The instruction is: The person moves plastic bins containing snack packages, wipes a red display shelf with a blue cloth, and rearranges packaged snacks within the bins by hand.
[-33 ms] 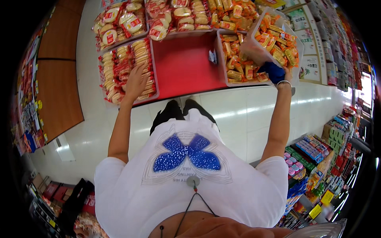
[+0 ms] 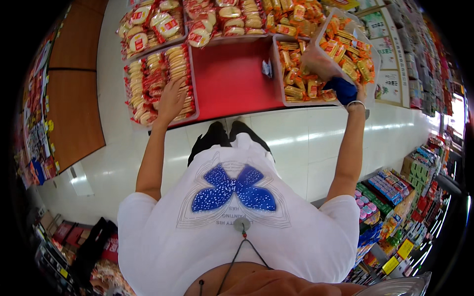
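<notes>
My left hand [image 2: 172, 101] lies with its fingers stretched out over the red-wrapped round crackers [image 2: 154, 81] in a clear plastic bin [image 2: 194, 106] at the left of the display. On the right, my right hand [image 2: 360, 92] is closed around a dark blue cloth [image 2: 342, 90]. Hand and cloth are at the near edge of a tilted clear bin [image 2: 316, 63] full of orange-and-gold wrapped snack packets [image 2: 348, 47]. This bin overlaps another bin of the same packets [image 2: 295, 81]. Whether the right hand also grips the tilted bin is hard to make out.
A bare red display surface [image 2: 232, 76] lies between the bins, with a small crumpled wrapper [image 2: 266, 68] near its right side. More cracker bins stand behind. White cartons [image 2: 387, 49] border the right. Stocked shelves [image 2: 390, 197] rise at the lower right, and a brown panel [image 2: 74, 118] at the left.
The picture has shifted very slightly. Both hands keep their places, the left on the crackers and the right with the blue cloth at the tilted bin.
</notes>
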`<state>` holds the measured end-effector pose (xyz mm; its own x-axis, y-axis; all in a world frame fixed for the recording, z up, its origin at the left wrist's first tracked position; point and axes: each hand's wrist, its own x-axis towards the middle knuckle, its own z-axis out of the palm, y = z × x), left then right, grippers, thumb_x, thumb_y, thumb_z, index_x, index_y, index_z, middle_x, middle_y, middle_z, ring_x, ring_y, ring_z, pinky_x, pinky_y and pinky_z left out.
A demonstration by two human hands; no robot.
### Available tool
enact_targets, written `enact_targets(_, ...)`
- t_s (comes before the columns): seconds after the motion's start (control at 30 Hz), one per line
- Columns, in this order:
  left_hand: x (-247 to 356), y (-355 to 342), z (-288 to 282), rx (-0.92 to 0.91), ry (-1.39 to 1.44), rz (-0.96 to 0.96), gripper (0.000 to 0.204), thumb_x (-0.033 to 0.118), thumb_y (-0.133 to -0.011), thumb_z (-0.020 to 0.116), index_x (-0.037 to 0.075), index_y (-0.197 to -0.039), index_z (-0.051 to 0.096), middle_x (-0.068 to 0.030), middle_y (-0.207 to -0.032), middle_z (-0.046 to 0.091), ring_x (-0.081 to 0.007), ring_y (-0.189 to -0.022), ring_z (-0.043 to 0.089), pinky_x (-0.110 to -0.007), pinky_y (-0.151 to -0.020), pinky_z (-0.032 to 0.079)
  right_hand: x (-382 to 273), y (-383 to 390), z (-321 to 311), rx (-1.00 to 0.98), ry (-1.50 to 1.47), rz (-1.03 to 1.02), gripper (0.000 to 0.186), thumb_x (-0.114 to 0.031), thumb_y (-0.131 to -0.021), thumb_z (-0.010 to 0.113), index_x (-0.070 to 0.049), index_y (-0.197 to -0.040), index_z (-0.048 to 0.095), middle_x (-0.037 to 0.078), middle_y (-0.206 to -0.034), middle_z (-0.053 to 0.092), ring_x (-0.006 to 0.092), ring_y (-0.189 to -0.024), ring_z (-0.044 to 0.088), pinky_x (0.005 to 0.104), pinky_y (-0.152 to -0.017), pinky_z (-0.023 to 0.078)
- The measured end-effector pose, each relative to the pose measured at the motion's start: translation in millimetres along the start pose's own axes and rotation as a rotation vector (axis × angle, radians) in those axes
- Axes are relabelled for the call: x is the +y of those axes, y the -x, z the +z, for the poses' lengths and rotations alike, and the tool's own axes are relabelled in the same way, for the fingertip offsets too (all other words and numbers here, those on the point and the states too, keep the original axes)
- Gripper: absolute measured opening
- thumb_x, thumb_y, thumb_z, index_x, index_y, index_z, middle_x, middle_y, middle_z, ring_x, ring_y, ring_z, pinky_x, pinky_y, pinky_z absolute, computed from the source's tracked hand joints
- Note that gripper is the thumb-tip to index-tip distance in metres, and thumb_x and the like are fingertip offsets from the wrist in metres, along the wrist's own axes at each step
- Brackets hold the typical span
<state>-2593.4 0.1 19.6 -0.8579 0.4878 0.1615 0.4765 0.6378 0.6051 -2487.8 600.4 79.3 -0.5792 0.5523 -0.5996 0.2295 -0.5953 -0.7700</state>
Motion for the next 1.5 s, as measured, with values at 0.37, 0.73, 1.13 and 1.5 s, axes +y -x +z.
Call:
enact_targets(0.37,6.8,39.8,52.6,0.195,-0.358,-0.218,0.045,0.016,-0.081,0.057,0.008,-0.125,0.047,-0.0095,-0.126,0.047,-0.0289,-0.114,0.045,-0.039,-0.097,0.036,156.4,141.6,121.9,-0.286,0.885,-0.617,0.035,-0.014,-0.082,0.061,-0.008,-0.116,0.055,0.014,-0.112,0.058,0.0258,-0.102,0.057,0.0327,-0.088,0.044)
enact_targets(0.73,-2.5,36.0,75.4,0.251,-0.506,-0.276,0.046,0.021,-0.079,0.057,0.012,-0.124,0.051,-0.0042,-0.126,0.049,-0.0244,-0.112,0.047,-0.038,-0.096,0.035,359.2,-4.5,178.7,-1.121,1.656,-1.170,0.051,-0.037,-0.082,0.055,-0.026,-0.131,0.044,0.005,-0.144,0.031,0.0265,-0.133,0.026,0.0548,-0.107,0.016)
enact_targets(1.13,-5.9,33.3,74.7,0.240,-0.511,-0.296,0.047,0.021,-0.079,0.055,0.012,-0.124,0.050,-0.0032,-0.126,0.049,-0.0232,-0.112,0.047,-0.038,-0.097,0.035,380.9,-6.4,217.0,-0.901,1.670,-1.231,0.042,-0.028,-0.082,0.050,-0.025,-0.124,0.053,0.002,-0.140,0.038,0.0251,-0.132,0.028,0.0586,-0.105,0.017)
enact_targets(1.5,-2.4,33.8,73.9,0.235,-0.511,-0.302,0.048,0.021,-0.078,0.055,0.013,-0.125,0.050,-0.0029,-0.128,0.048,-0.0221,-0.114,0.046,-0.037,-0.097,0.034,300.4,-25.8,173.0,0.036,1.411,-0.973,0.053,-0.017,-0.079,0.062,0.005,-0.122,0.040,0.023,-0.122,0.039,0.0400,-0.101,0.053,0.0413,-0.079,0.050)
